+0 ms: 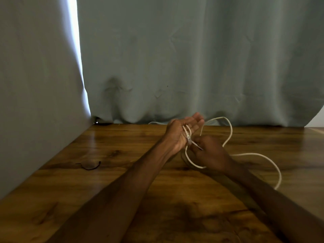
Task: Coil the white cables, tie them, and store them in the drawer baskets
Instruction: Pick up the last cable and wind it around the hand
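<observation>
Just right of frame centre, over wooden table (122, 146): cradling plug end of white cable (250, 153) across flat, palm-up left hand (184, 131), pinching adjoining stretch in right hand (211, 152), loose loops at right; judging even, snug turns best for tying.

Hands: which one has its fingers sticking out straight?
The left hand: the white cable lies across its flat palm. The right hand has curled fingers pinching that cable.

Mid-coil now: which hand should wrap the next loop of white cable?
Right. The right hand pinches the white cable beside its slack loops. The left hand lies open, plug end across its palm, serving as the form.
</observation>
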{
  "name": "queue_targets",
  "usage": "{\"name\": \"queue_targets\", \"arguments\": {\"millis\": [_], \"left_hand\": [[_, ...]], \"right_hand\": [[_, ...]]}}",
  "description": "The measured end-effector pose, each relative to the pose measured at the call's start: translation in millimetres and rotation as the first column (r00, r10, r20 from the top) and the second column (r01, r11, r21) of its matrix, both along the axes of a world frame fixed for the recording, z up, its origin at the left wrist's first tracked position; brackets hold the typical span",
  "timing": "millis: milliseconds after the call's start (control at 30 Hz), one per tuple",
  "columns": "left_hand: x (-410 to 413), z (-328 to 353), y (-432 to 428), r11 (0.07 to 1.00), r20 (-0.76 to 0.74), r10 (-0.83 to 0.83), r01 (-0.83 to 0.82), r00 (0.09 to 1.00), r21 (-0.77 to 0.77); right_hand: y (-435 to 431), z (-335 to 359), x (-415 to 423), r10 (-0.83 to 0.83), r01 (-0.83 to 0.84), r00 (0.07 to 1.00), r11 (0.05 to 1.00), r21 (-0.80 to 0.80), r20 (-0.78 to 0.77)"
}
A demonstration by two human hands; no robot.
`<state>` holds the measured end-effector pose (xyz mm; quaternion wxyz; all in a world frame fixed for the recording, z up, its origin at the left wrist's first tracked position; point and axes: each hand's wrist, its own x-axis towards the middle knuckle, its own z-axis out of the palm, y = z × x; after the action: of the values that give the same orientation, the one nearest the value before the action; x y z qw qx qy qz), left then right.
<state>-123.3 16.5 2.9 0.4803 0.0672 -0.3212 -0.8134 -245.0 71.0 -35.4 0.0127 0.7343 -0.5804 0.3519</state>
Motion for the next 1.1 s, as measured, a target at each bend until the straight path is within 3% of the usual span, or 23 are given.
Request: {"name": "queue_targets", "arguments": {"millis": [67, 133, 267, 333, 433, 533, 633, 800, 933, 1100], "left_hand": [[3.0, 0.6, -6.8, 0.999, 0.003, 0.041, -0.041, 0.999, -0.005], [7.3, 0.8, -14.6, 0.993, 0.016, 0.118, -0.118, 0.993, -0.001], [17.2, -2.2, -35.2, 0.952, -0.02, 0.304, -0.303, 0.953, 0.045], [20.9, -3.1, -36.1, 0.937, 0.001, 0.347, -0.347, 0.938, 0.033], [23.1, -3.0, -35.8, 0.916, 0.046, 0.396, -0.398, 0.917, 0.052], [27.7, -3.2, -36.9, 0.901, 0.09, 0.429, -0.433, 0.899, 0.032], [26.3, -5.9, -35.1, 0.896, 0.173, 0.443, -0.437, 0.88, -0.074], [2.8, -13.7, -16.8, 0.85, 0.359, 0.506, -0.384, 0.784, -0.359], [-3.5, -28.6, -13.0, 0.734, 0.425, 0.611, -0.279, 0.668, -0.619], [-6.7, -25.6, -8.5, 0.672, 0.423, 0.677, -0.271, 0.602, -0.689]], "right_hand": [[2.5, 4.0, 3.9, 0.01, -0.044, 0.956, 0.993, 0.11, 0.295], [8.2, 10.0, 3.1, -0.007, -0.129, 0.836, 0.969, 0.208, 0.549], [16.6, 21.8, -1.0, 0.015, -0.264, 0.571, 0.95, 0.166, 0.821], [17.8, 25.7, 0.1, 0.089, -0.327, 0.565, 0.937, 0.123, 0.82], [22.1, 25.2, 6.9, 0.162, -0.431, 0.633, 0.886, 0.171, 0.757], [29.6, 22.8, 10.0, 0.178, -0.362, 0.85, 0.881, 0.305, 0.496], [33.1, 23.1, 12.1, 0.231, -0.324, 0.931, 0.88, 0.347, 0.284], [35.9, 29.6, 5.1, 0.325, -0.398, 0.909, 0.863, 0.31, 0.262], [35.4, 32.2, -6.4, 0.328, -0.456, 0.819, 0.87, 0.187, 0.47], [35.1, 34.0, -12.3, 0.392, -0.565, 0.666, 0.82, 0.087, 0.635]]}}
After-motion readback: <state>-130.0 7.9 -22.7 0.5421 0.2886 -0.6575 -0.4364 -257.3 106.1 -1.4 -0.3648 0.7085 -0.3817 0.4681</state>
